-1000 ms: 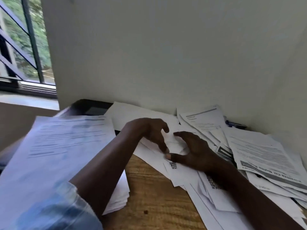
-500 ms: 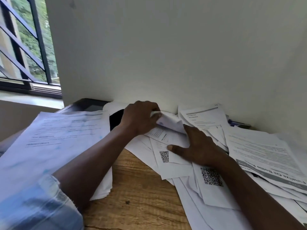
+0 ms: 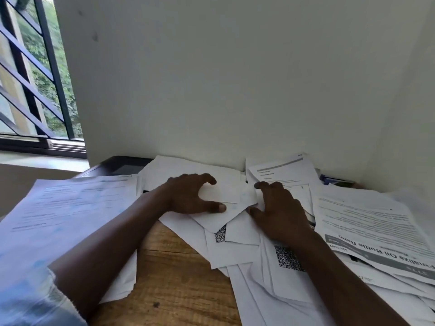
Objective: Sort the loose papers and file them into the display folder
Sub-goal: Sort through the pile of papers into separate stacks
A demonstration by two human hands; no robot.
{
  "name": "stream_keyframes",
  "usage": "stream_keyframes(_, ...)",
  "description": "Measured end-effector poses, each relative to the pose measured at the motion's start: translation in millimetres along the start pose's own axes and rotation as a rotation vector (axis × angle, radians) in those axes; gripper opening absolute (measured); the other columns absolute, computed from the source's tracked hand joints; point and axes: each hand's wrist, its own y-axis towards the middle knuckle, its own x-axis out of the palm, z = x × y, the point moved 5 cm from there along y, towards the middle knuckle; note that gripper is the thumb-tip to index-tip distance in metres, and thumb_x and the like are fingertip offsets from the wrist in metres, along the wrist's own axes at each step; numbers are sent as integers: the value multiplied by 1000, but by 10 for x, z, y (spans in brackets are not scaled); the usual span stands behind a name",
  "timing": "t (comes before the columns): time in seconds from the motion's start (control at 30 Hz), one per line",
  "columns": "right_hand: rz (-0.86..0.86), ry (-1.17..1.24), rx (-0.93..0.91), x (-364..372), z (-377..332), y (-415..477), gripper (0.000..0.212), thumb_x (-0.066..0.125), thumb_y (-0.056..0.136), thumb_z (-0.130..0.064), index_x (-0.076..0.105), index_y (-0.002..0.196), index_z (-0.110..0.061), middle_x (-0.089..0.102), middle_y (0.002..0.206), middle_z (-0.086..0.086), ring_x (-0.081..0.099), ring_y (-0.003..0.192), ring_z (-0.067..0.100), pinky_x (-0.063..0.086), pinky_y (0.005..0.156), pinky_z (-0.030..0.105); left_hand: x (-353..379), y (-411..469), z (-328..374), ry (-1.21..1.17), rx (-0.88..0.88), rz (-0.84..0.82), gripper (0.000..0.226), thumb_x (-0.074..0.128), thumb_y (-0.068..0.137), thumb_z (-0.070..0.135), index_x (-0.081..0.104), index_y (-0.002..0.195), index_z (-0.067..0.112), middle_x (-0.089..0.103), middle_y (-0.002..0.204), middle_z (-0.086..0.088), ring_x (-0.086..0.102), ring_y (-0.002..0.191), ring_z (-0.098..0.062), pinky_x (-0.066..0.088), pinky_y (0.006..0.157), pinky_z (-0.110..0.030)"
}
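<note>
0.5 s back the left hand (image 3: 188,196) was bunched on a folded sheet (image 3: 247,196); now it has let go, and that sheet lies between the 2 hands. So sorting has barely begun: the loose papers (image 3: 270,290) sprawl over the right of the worktop (image 3: 174,278), none filed. The left hand is arched, fingertips and thumb on a blank sheet, gripping nothing. The right hand (image 3: 280,215) lies flat, fingers apart, pressing the heap. The dark slab (image 3: 122,164) at far left may be the display folder.
</note>
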Motion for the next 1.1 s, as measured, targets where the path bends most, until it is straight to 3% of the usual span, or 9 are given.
stream_keyframes(0.17,34,-25,69,-50,96,22,52,57,96,-33,41,145,-26,47,135,5,50,125,29,44,100,42,137,-54,161,-52,55,-174,106,68,62,91,33,152,47,41,159,10,41,143,-18,34,115,-40)
stream_keyframes(0.23,30,-22,55,-45,121,40,53,58,96,-29,41,146,-28,46,136,5,50,125,29,45,99,43,137,-73,280,-47,108,-143,94,74,71,79,40,150,43,46,154,12,44,140,-16,36,112,-35)
stream_keyframes(0.37,54,13,-26,-7,100,26,55,58,94,-22,45,146,-30,46,138,3,48,127,28,44,100,45,35,-34,353,-19,246,164,22,70,91,33,70,113,32,70,114,17,64,106,-9,50,96,-31)
stream_keyframes(0.53,72,-44,-202,-21,-13,61,46,66,90,-25,60,135,-36,50,144,-10,47,132,19,39,103,38,-1,6,213,-363,247,135,33,63,86,0,75,104,25,76,102,12,73,86,-2,52,87,-23)
stream_keyframes(0.67,219,-133,-278,-100,-100,116,22,63,92,-25,76,109,-33,71,117,-8,62,112,25,48,90,39,-70,-5,111,-324,275,176,27,77,90,39,72,116,35,69,117,18,64,108,0,46,97,-26)
stream_keyframes(0.77,452,-88,-239,-233,-86,82,22,55,94,-32,76,98,-27,74,95,-2,67,91,30,52,74,40,-238,9,-48,-314,228,427,41,60,91,67,70,117,36,68,123,14,60,118,-7,44,104,-32)
stream_keyframes(0.93,790,290,-14,-555,65,-18,23,59,102,-37,71,87,-24,69,75,1,65,73,31,44,64,34,-523,-127,-421,-704,-3,1038,53,30,99,60,69,120,32,64,123,16,58,120,-10,43,102,-32)
stream_keyframes(1.0,798,687,92,-562,210,40,30,65,97,-39,60,70,-27,58,64,-3,58,63,24,45,62,37,-575,-196,-493,-761,-66,1113,55,28,101,60,64,125,27,63,123,9,56,118,-14,42,98,-34)
stream_keyframes(1.1,755,1219,210,-483,340,99,16,78,89,-27,74,74,-29,74,79,-3,70,77,20,61,76,50,-603,-278,-308,-995,-51,980,53,43,104,60,56,129,16,62,120,1,60,110,-17,49,85,-26)
